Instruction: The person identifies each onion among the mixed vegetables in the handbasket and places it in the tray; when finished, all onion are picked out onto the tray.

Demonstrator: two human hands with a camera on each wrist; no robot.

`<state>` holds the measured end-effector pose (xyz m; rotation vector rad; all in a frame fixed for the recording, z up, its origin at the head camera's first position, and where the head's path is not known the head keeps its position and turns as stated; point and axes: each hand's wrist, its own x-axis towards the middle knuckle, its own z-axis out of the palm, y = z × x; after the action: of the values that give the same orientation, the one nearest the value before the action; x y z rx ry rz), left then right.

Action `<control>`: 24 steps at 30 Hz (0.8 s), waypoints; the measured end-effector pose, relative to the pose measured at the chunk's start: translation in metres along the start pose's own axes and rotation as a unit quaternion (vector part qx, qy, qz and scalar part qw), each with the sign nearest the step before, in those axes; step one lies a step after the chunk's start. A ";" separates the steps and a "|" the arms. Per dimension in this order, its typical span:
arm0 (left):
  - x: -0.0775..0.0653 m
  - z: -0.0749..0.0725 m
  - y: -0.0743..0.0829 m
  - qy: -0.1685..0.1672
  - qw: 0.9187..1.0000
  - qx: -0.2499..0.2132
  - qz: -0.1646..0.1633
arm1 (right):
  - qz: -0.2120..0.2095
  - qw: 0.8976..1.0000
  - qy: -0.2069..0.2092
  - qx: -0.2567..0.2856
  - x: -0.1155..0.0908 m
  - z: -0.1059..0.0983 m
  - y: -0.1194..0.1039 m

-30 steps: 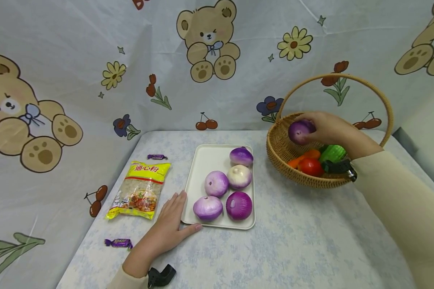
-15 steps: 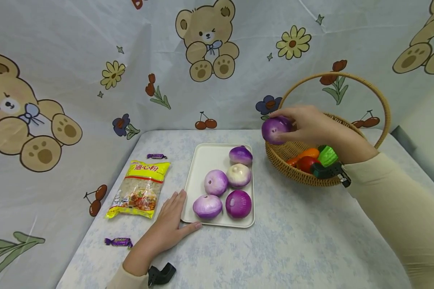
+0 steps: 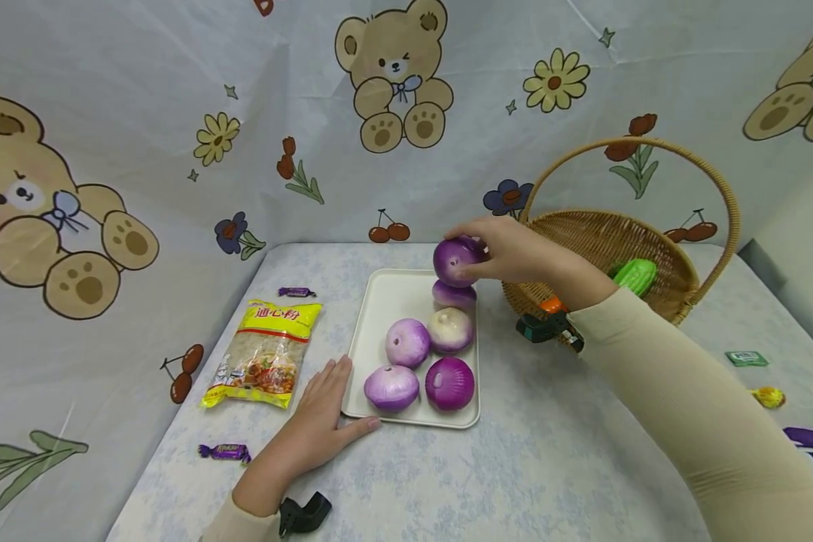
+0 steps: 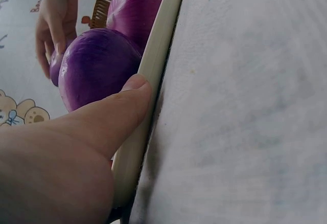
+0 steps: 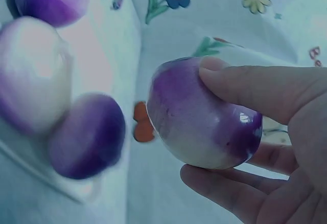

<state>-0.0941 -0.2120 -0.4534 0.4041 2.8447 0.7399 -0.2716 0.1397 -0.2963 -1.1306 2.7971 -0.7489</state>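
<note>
My right hand (image 3: 515,248) pinches a purple onion (image 3: 452,263) between thumb and fingers, over the back right corner of the white tray (image 3: 396,293). Close up in the right wrist view, the held onion (image 5: 199,116) shows a pale patch underneath. Several more onions lie in the tray: a light purple onion (image 3: 391,388) and a deep purple onion (image 3: 450,384) in front, a whitish onion (image 3: 450,330) farther back. My left hand (image 3: 321,414) rests at the tray's front left corner, its fingers straight along the side; its thumb (image 4: 117,106) lies at the rim.
The wicker basket (image 3: 603,226) with a tall handle stands at the right; a green vegetable (image 3: 635,276) and an orange one (image 3: 553,304) show inside. A yellow pasta bag (image 3: 264,354) and purple candies (image 3: 225,452) lie left. Small packets (image 3: 747,358) lie at the right edge.
My right hand has carried the onion leftward, out of the basket and across to the tray's back right corner. The left hand has stayed in place at the tray.
</note>
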 end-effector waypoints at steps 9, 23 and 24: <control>0.000 0.000 0.001 0.006 1.000 -0.006 0.005 | -0.054 0.998 0.000 0.010 0.034 0.048 -0.007; 0.001 0.000 0.000 0.002 1.000 0.000 0.006 | -0.009 0.998 -0.065 -0.024 0.052 0.094 -0.013; 0.001 0.000 0.000 0.003 1.000 0.000 0.006 | -0.013 0.997 -0.066 -0.024 0.052 0.096 -0.012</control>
<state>-0.0950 -0.2119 -0.4539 0.4211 2.8491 0.7451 -0.2827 0.0574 -0.3679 -1.1808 2.7090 -0.5883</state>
